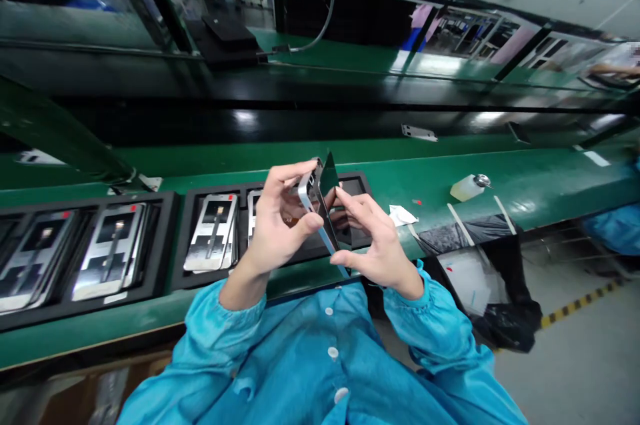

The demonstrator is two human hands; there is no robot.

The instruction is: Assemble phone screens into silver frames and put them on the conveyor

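In the middle of the head view, my left hand [277,228] is wrapped round the silver-edged phone body [306,190], holding it tilted on its side. My right hand [373,235] has its fingertips and thumb on a thin dark phone screen [329,175], which stands close along the phone body. Whether the two touch along their full length I cannot tell. Behind and below my hands is a black foam tray [180,271], partly hidden by them. Phone screens [213,231] with dark and silvery backs lie stacked in its left slot.
Another foam tray [167,225] with several screen stacks [110,251] sits left. A bottle [467,188] with a metal cap and a white scrap [401,215] lie right on the green bench [390,181]. A black bag [507,325] hangs off its edge. A metal plate [419,133] lies farther back.
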